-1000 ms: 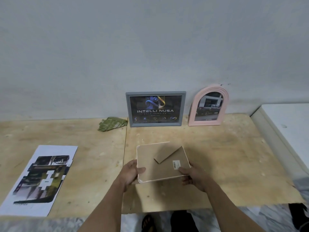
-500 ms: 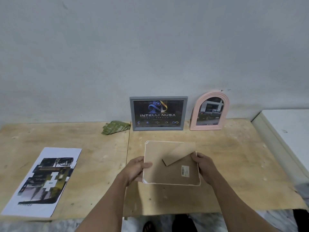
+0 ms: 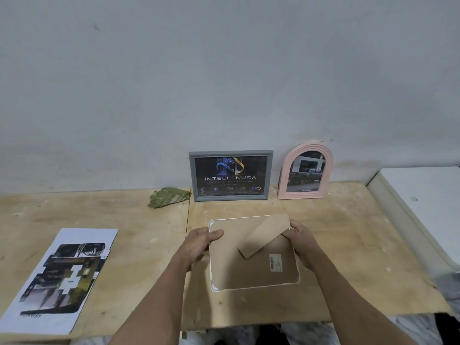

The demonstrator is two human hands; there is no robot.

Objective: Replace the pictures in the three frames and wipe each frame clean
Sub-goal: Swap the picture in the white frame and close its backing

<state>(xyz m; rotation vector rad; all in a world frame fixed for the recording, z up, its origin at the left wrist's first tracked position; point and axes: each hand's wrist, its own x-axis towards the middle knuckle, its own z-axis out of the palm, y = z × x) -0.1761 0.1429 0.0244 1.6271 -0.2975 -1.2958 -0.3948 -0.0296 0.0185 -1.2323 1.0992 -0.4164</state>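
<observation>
A white-rimmed frame (image 3: pixel 231 265) lies face down in front of me, its brown cardboard back up and its stand flap (image 3: pixel 265 235) sticking up. My left hand (image 3: pixel 199 245) grips its left edge and my right hand (image 3: pixel 301 241) grips its right edge near the flap. A grey frame (image 3: pixel 231 176) with a dark logo picture and a pink arched frame (image 3: pixel 305 170) with a truck photo lean against the wall. A green folded cloth (image 3: pixel 169 196) lies left of the grey frame. A printed sheet (image 3: pixel 58 278) with dark pictures lies at the left.
The plywood table (image 3: pixel 124 240) ends at a front edge close to me, with dark floor below. A white raised surface (image 3: pixel 423 195) borders the table on the right. The grey wall stands directly behind the frames.
The frame has turned level and moved slightly away from me in both hands. My right hand slid from its near corner up to the right edge by the flap.
</observation>
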